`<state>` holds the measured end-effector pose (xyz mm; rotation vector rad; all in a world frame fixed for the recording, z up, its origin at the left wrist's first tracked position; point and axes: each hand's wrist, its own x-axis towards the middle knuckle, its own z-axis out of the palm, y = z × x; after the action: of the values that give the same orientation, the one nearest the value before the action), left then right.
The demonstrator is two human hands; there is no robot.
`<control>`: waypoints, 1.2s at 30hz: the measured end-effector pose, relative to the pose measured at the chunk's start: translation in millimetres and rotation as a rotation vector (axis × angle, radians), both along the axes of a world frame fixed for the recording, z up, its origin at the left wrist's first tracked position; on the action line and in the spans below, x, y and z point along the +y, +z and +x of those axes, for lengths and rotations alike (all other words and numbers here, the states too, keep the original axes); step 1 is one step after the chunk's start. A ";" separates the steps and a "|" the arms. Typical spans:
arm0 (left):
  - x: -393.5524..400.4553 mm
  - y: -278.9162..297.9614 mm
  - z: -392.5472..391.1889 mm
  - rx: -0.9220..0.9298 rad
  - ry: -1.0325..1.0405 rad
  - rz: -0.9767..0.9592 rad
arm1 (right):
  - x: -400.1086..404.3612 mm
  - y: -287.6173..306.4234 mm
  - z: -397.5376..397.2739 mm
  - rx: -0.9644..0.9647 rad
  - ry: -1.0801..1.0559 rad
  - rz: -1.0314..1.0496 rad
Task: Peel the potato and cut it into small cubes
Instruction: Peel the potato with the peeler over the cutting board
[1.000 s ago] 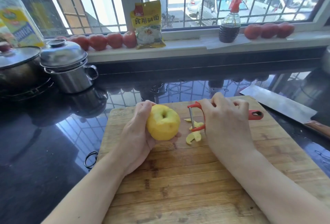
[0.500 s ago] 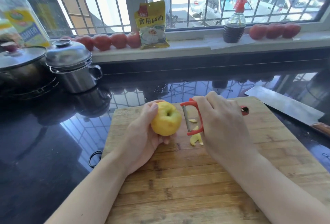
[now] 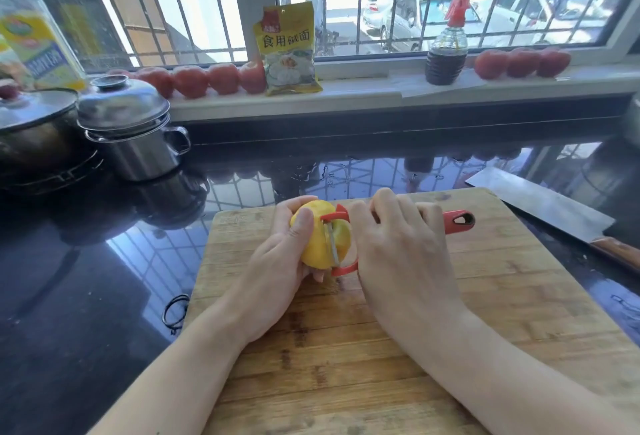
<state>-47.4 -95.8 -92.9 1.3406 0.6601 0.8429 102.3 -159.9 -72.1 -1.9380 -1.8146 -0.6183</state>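
the right hand (image 3: 398, 247) has brought the red peeler (image 3: 337, 244) across from beside the potato (image 3: 320, 244); its blade now lies against the yellow flesh, covering the loose peelings.

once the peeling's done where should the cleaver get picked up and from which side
Probably by the wooden handle, the part nearest the person at the right frame edge, coming from the right with the right hand. The cleaver lies flat on the counter beside the cutting board, its broad blade pointing away toward the window, so the handle is the only safe grip.
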 end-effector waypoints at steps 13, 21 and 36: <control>0.3 3.6 -2.1 -0.073 -0.043 -0.044 | 4.2 -4.3 10.1 -0.004 -0.071 -0.024; 2.1 7.7 -4.7 -0.163 -0.048 -0.159 | 13.4 -4.8 41.2 0.010 -0.237 -0.111; 1.4 13.5 -6.1 -0.137 -0.143 -0.242 | 9.3 0.3 42.3 0.084 0.155 0.201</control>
<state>-53.5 -94.4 -79.4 1.0886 0.5342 0.7084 144.6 -150.6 -71.8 -1.6505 -1.7581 -0.6322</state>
